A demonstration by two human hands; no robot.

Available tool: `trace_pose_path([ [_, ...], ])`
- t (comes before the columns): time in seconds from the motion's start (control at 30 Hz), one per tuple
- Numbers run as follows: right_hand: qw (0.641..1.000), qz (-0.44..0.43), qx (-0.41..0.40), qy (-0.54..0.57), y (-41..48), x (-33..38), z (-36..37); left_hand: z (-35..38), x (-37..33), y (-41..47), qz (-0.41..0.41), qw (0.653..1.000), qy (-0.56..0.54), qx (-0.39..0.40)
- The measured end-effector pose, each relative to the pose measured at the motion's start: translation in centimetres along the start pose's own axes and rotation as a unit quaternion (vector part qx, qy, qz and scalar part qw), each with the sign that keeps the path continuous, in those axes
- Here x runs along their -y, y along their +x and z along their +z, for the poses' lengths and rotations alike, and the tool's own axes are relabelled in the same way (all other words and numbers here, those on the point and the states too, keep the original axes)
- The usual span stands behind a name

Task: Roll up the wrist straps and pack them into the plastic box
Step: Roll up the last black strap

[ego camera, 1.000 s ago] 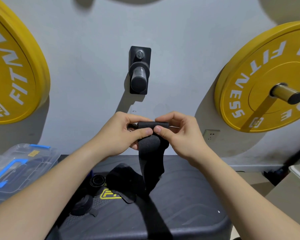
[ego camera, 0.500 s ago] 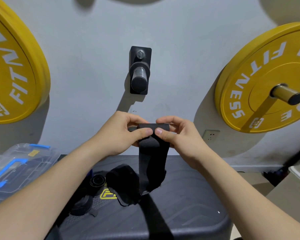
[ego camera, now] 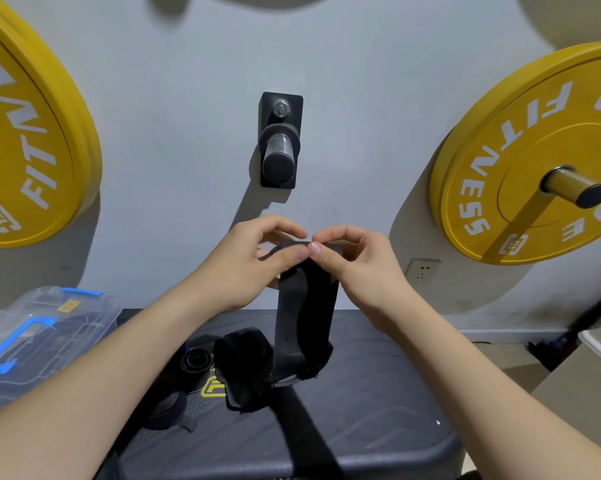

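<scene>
Our left hand (ego camera: 247, 268) and right hand (ego camera: 357, 265) pinch the long black fabric wrist strap (ego camera: 306, 313) by its top edge above the dark surface (ego camera: 378, 410); we should roll it tightly, edges aligned.

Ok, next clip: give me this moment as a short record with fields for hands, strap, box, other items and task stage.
left hand: pinching the strap's top edge
right hand: pinching the same edge
wrist strap: black, hanging down, lower end on the bench
plastic box: clear, blue handle, left of bench
rolled straps: on the bench near the box
task stage: rolling just starting at the top; strap not yet packed
</scene>
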State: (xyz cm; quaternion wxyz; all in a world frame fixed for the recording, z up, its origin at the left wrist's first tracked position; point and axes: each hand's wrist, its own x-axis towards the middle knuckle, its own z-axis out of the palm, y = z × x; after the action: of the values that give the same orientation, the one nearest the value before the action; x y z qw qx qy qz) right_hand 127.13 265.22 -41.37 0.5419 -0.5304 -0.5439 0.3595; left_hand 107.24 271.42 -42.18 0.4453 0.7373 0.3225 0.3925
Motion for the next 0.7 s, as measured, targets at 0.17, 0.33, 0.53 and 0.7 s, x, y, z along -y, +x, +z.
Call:
trace_pose_path([
  [0.17, 0.999, -0.003, 0.015, 0.042, 0.2, 0.0, -0.4, 0.0, 0.1, -0.1, 0.005, 1.0, 0.024, 0.012],
  [0.33, 0.996, 0.026, 0.089, -0.009, 0.3, -0.5, -0.7, -0.1, 0.3, -0.1, 0.032, 0.998, 0.046, -0.012],
  [0.53, 1.0, -0.007, 0.026, 0.011, 0.4, -0.7, -1.1, 0.2, -0.3, -0.4, -0.022, 0.999, -0.02, 0.035],
  [0.7, 0.997, 0.03, 0.038, 0.058, 0.4, -0.6, -0.9, 0.0, -0.8, -0.3, 0.01, 1.0, -0.014, 0.007],
])
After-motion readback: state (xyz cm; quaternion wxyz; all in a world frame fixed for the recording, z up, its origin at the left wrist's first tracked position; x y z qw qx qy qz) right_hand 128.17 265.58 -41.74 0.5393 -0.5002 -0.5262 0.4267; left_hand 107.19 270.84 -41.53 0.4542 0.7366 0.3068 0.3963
